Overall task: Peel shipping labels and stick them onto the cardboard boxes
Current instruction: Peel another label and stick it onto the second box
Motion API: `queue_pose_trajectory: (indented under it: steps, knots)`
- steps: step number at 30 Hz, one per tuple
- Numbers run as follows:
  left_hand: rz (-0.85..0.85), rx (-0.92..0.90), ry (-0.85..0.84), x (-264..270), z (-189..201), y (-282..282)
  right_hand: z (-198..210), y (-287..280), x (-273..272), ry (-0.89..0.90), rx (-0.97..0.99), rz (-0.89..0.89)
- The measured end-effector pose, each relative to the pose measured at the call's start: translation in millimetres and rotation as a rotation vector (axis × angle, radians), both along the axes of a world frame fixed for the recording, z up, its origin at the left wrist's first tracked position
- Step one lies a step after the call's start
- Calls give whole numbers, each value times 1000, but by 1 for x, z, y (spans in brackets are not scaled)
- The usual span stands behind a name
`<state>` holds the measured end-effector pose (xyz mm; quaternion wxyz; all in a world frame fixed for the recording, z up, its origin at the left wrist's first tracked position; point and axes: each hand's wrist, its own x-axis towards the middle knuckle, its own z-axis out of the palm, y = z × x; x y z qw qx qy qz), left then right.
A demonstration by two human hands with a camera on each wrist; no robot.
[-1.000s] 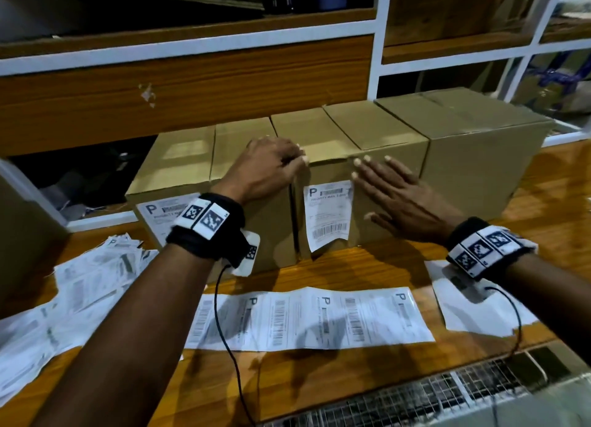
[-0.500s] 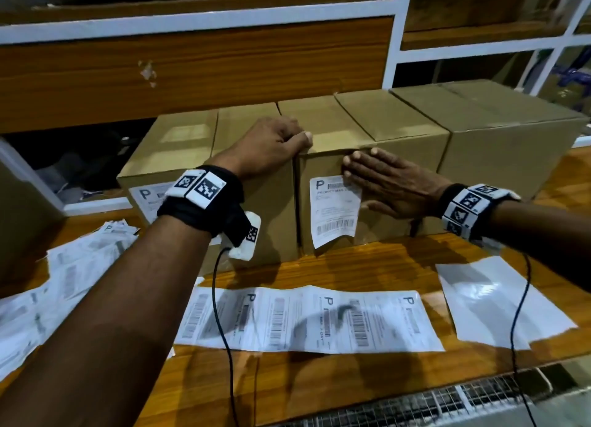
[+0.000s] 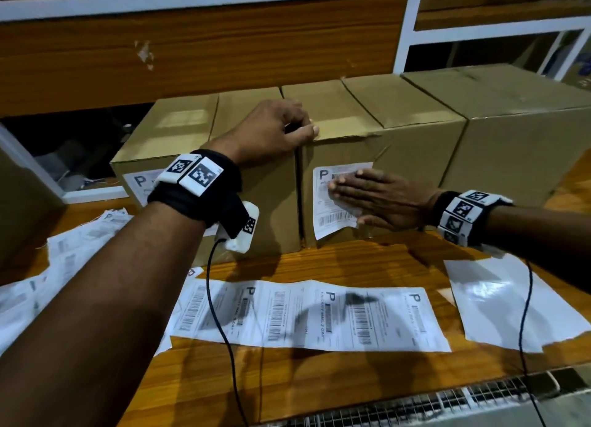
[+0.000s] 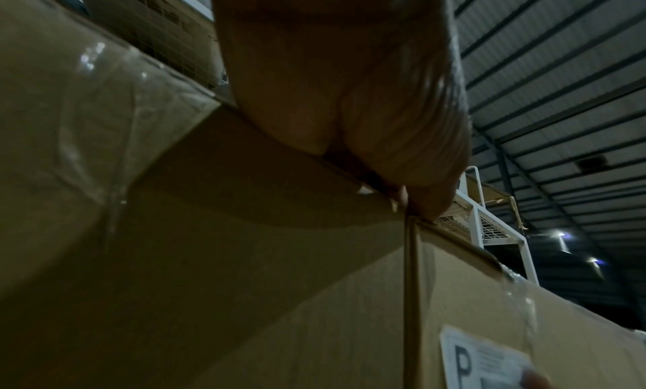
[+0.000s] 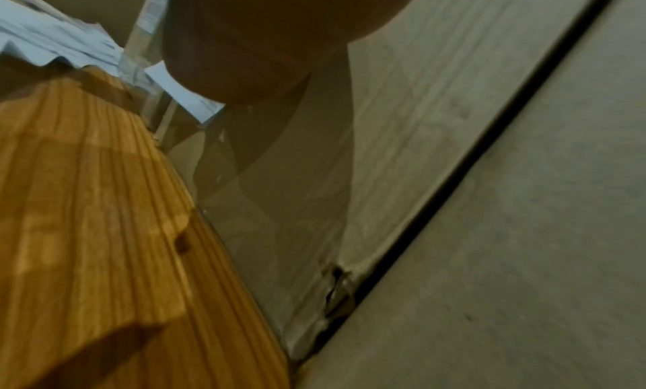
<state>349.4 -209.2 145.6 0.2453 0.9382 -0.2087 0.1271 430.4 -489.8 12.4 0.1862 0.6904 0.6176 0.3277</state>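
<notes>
Wooden table (image 3: 367, 266); right hand (image 3: 380, 199) flat, covering half the label (image 3: 329, 202)

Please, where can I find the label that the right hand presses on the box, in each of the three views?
Head: label at centre, under the right hand.
Left wrist: its corner at the bottom right.
Right wrist: a corner at upper left.
Shared landmark: the box carrying it.

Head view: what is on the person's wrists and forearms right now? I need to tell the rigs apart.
Both forearms are bare, with no sleeves. The left wrist band is black, carrying white square tiles with black coded markers and a white camera pod beneath, from which a black cable hangs. The right wrist band has similar marker tiles and its own thin black cable.
</notes>
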Motion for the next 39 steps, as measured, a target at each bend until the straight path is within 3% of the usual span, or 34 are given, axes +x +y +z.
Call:
queue_pose_trajectory:
  steps: [4,9,13,17,22,28,32,39]
  knots:
    - [-16,0,-3,1,0,1,-15,-7,-5,25,-114,82]
    - [-26,2,-2,0,0,2,-27,-13,-11,80,-159,54]
    - [-20,-1,5,-1,1,2,-36,-18,-19,115,-355,-6]
    - [-20,-8,45,0,4,5,-21,-4,-26,179,-154,18]
    - [-27,-15,78,1,7,6,8,18,-14,30,87,-108]
    - [-18,-41,100,2,7,4,-8,31,-14,6,-56,-22]
    - [-13,-68,93,4,5,5,-25,35,-22,117,-100,56]
    - [-1,-92,29,8,1,2,-47,35,-26,205,-246,18]
